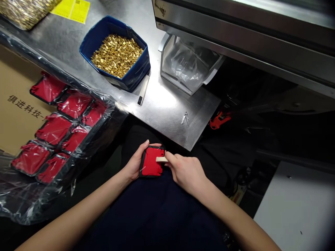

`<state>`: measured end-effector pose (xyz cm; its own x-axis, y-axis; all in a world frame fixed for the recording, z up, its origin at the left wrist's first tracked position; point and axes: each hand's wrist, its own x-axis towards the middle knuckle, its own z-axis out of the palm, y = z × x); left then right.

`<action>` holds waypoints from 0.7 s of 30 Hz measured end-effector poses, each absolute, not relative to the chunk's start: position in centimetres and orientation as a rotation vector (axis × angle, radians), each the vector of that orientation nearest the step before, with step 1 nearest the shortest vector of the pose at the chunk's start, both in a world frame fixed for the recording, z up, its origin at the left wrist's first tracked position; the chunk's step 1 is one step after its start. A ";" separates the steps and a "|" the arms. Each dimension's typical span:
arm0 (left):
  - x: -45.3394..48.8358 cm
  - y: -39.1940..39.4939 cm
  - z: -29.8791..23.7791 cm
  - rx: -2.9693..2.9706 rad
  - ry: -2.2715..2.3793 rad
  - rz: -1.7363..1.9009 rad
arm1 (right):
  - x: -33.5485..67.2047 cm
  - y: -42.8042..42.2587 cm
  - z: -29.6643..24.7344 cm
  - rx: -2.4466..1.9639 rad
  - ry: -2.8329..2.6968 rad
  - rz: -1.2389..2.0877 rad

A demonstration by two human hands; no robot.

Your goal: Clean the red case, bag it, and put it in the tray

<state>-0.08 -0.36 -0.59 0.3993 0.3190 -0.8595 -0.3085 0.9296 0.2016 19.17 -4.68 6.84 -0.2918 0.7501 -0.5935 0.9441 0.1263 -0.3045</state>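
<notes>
My left hand (136,161) grips a red rectangular plastic part with a black rim (151,160) by its left edge, thumb along the top corner. The part is held over my lap, its red face toward me. Small raised red details show on its right side. Closed in a pinch, my right hand (184,170) holds a short cream-coloured flat stick (162,159), whose tip lies over the right half of the red face. Whether the tip presses on the surface I cannot tell. The fingers of my right hand hide the rest of the stick.
A blue bin (141,78) of small brass pieces stands on the metal table (167,111), beside a cutter-like tool (143,90). Near the corner lie small metal pins (186,118). A grey bin (180,85) holds clear plastic. At left, similar red parts (53,129) lie under plastic film.
</notes>
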 end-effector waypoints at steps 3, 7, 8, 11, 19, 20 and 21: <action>-0.1 -0.4 -0.5 -0.003 1.068 0.402 | 18.9 -4.7 7.0 1.596 2.132 -0.939; -0.2 -0.4 -0.5 -0.019 1.041 0.426 | 18.6 -4.7 7.2 1.583 2.173 -0.932; -0.2 -0.4 -0.5 -0.012 1.050 0.420 | 18.6 -4.6 7.2 1.613 2.155 -0.934; -0.3 -0.5 -0.5 0.003 1.078 0.404 | 18.6 -4.7 7.1 1.656 2.118 -0.953; -0.1 -0.6 -0.2 0.000 1.080 0.431 | 18.2 -4.7 6.8 1.706 2.131 -0.959; -0.2 -0.6 -0.3 0.005 1.087 0.427 | 18.4 -4.8 6.8 1.706 2.118 -0.971; -0.2 -0.7 -0.4 0.012 1.089 0.428 | 18.5 -4.9 6.8 1.688 2.115 -0.985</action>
